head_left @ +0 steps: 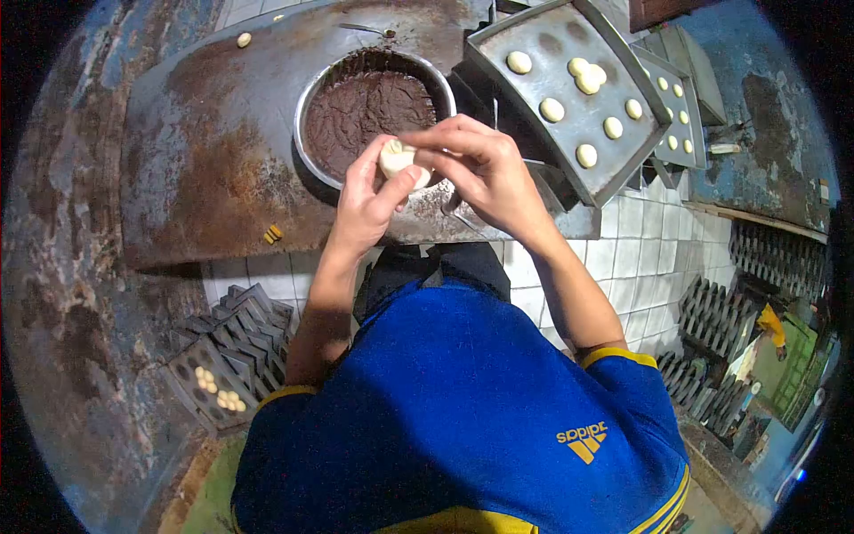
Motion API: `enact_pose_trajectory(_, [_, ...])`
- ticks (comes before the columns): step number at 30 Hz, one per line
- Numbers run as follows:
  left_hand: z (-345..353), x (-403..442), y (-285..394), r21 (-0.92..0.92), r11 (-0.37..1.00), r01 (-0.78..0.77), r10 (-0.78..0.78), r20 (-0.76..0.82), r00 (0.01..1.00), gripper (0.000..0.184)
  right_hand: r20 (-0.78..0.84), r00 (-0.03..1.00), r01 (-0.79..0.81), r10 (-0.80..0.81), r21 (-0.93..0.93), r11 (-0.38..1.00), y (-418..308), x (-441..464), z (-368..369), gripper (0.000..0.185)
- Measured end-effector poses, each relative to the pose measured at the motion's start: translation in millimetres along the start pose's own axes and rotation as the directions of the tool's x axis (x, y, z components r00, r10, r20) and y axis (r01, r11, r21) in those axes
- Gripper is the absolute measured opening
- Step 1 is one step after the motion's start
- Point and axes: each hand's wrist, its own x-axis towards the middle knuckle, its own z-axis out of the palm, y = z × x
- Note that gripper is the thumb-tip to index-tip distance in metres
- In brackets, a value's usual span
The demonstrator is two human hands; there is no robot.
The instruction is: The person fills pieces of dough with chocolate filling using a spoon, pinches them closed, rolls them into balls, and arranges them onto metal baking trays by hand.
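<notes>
Blue shirt [445, 392] nearest, dough [393, 163] sits within left-hand grip [366, 198].

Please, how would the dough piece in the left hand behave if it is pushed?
The dough piece is probably soft and yielding, since its top looks creased. Its rounded sides suggest it might roll if the left hand released it.

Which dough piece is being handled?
The pale piece held in the left hand, with the right hand at it; other pieces lie untouched on trays or table.
</notes>
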Motion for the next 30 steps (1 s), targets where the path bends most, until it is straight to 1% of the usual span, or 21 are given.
enact_pose_trajectory(2, [3.1, 4.8, 3.0, -0.241, 0.970, -0.015, 0.008, -0.031, 0.999, 0.033, -0.029, 0.961, -0.263, 0.274, 0.197, 0.944, -25.7, 2.5, -6.9, 0.079])
enact_pose_trajectory(4, [23.4, 14.8, 10.8, -0.249, 0.968, -0.031, 0.022, -0.038, 0.999, 0.030, -0.187, 0.982, 0.032, -0.042, -0.054, 0.998, -22.7, 1.9, -6.8, 0.070])
enact_pose_trajectory(5, [31.6, 14.4, 12.7, -0.270, 0.962, -0.031, 0.019, -0.046, 0.999, 0.027, -0.200, 0.974, 0.087, -0.108, -0.113, 0.990, -15.5, 0.3, -7.1, 0.067])
enact_pose_trajectory(6, [37.3, 16.9, 10.9, -0.264, 0.963, 0.059, -0.078, -0.065, 0.995, 0.032, -0.213, 0.961, 0.138, -0.174, -0.174, 0.975, -8.1, -1.3, -7.3, 0.064])
enact_pose_trajectory(8, [37.7, 21.8, 19.5, -0.325, 0.941, 0.094, -0.109, -0.030, 0.994, 0.036, -0.212, 0.970, 0.104, -0.122, -0.096, 0.990, 5.1, -4.4, -11.9, 0.048])
enact_pose_trajectory(9, [37.7, 23.3, 27.6, -0.385, 0.913, 0.134, -0.145, 0.001, 0.989, 0.039, -0.217, 0.968, 0.109, -0.127, -0.093, 0.990, 6.6, -6.6, -12.5, 0.048])
enact_pose_trajectory(11, [46.2, 27.7, 41.4, -0.459, 0.876, 0.146, -0.161, 0.006, 0.987, 0.047, -0.330, 0.919, -0.157, 0.214, 0.192, 0.969, 7.6, -10.8, -12.4, 0.037])
enact_pose_trajectory(12, [55.3, 30.2, 46.8, -0.362, 0.931, 0.035, -0.059, -0.055, 0.997, 0.049, -0.363, 0.888, -0.140, 0.284, 0.375, 0.916, 9.2, -10.1, -10.9, 0.032])
enact_pose_trajectory(13, [65.9, 32.6, 54.0, -0.257, 0.964, -0.075, 0.049, -0.105, 0.993, 0.051, -0.244, 0.876, -0.196, 0.417, 0.609, 0.769, 4.8, -14.3, -19.2, 0.036])
enact_pose_trajectory(15, [84.3, 43.1, 63.2, -0.189, 0.974, -0.124, 0.095, -0.155, 0.983, 0.047, -0.037, 0.865, -0.147, 0.500, 0.935, 0.324, 5.6, -19.3, -25.1, 0.041])
enact_pose_trajectory(17, [96.6, 61.6, 63.5, 0.071, 0.941, -0.332, 0.339, -0.228, 0.913, 0.035, 0.060, 0.868, -0.150, 0.492, 0.978, 0.146, 5.8, -25.8, -34.7, 0.045])
enact_pose_trajectory(18, [105.4, 66.5, 72.1, 0.182, 0.934, -0.308, 0.347, -0.252, 0.903, 0.026, 0.058, 0.876, -0.142, 0.479, 0.980, 0.140, 4.8, -29.7, -38.8, 0.046])
enact_pose_trajectory(19, [119.0, 72.4, 82.0, 0.148, 0.929, -0.339, 0.365, -0.227, 0.903, 0.026, 0.055, 0.883, -0.134, 0.467, 0.982, 0.137, 5.6, -33.0, -42.0, 0.047])
enact_pose_trajectory(21, [136.9, 94.1, 76.7, 0.290, 0.824, -0.486, 0.535, -0.118, 0.837, 0.024, -0.062, 0.911, 0.013, 0.407, 0.992, 0.122, 20.5, -42.1, -42.4, 0.051])
enact_pose_trajectory(23, [172.3, 97.0, 89.4, -0.120, 0.954, -0.276, 0.278, -0.001, 0.961, 0.025, -0.352, 0.816, 0.208, 0.458, 0.919, 0.335, 33.1, -42.1, -46.6, 0.043])
enact_pose_trajectory(24, [189.8, 102.4, 83.7, -0.149, 0.926, -0.348, 0.351, -0.011, 0.936, 0.025, -0.507, 0.731, 0.286, 0.457, 0.835, 0.470, 41.8, -41.3, -47.7, 0.039])
enact_pose_trajectory(25, [203.4, 108.4, 78.0, -0.177, 0.892, -0.417, 0.420, -0.022, 0.907, 0.025, -0.557, 0.688, 0.326, 0.466, 0.810, 0.487, 51.9, -45.8, -54.7, 0.035])
enact_pose_trajectory(26, [209.8, 112.5, 76.8, -0.131, 0.892, -0.433, 0.441, 0.034, 0.897, 0.028, -0.557, 0.675, 0.242, 0.485, 0.787, 0.567, 62.5, -51.4, -63.2, 0.037])
enact_pose_trajectory(28, [227.5, 122.3, 75.9, -0.180, 0.890, -0.418, 0.427, 0.011, 0.904, 0.031, -0.552, 0.656, 0.141, 0.515, 0.760, 0.634, 65.4, -63.7, -87.7, 0.038])
enact_pose_trajectory(29, [235.9, 127.6, 77.7, -0.224, 0.884, -0.411, 0.418, -0.014, 0.908, 0.034, -0.466, 0.772, 0.184, 0.431, 0.814, 0.551, 59.9, -68.2, -105.4, 0.038])
enact_pose_trajectory(30, [237.0, 132.2, 83.0, -0.238, 0.868, -0.436, 0.452, 0.018, 0.892, 0.042, -0.373, 0.871, 0.111, 0.321, 0.784, 0.610, 57.6, -74.7, -128.5, 0.039])
